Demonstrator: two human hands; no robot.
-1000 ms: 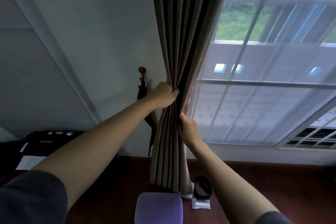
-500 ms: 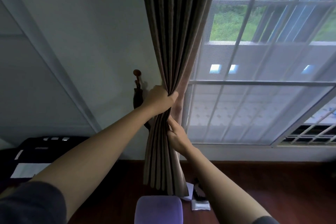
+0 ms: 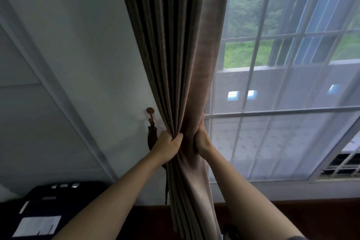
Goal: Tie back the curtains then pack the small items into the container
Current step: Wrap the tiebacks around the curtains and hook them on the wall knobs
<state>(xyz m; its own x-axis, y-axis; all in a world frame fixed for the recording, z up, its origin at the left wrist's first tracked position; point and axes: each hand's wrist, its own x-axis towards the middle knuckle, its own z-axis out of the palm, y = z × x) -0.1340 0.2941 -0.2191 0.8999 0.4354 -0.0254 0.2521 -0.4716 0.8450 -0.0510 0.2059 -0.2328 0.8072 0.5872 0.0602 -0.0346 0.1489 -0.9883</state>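
Black unit (image 3: 48, 200) low left with a white label (image 3: 39, 227); no writing I can read. Wall hook (image 3: 150, 111) carries a dark tieback strap (image 3: 153, 138), just left of the left grip (image 3: 167, 146), whose fingers are curled tight on the pleats. Curtain (image 3: 181, 64) hangs gathered at the left edge of the window (image 3: 282, 132). The right grip (image 3: 201, 139) clasps the bundle's right side, fingers hidden behind it. Cloth looks soft, thick and fairly heavy. I judge the best hold is level with the strap.
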